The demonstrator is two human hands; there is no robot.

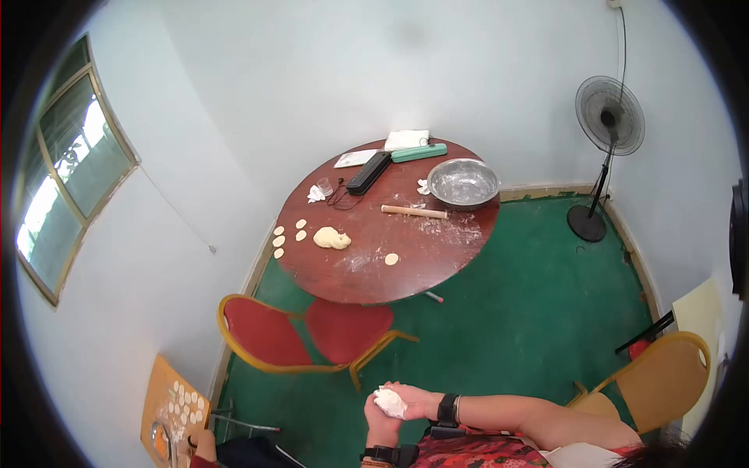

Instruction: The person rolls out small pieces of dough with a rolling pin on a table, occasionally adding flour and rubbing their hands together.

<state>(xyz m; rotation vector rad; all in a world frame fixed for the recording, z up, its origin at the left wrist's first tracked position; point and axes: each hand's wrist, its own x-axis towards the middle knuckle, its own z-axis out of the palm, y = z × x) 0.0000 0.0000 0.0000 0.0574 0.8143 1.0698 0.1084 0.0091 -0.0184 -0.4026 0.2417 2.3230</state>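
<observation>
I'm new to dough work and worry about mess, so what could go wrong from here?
The metal basin sits close to the edge of the table, so a bump might tip it off. The leftmost dough rounds lie near the edge too and could get brushed off. The loose cord might snag and drag the black device.

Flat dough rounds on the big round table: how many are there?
6. Five lie near the left edge of the table: three rounds in an outer column, two rounds just inside it, beside the dough lump. The sixth round lies apart, nearer the front edge.
</observation>
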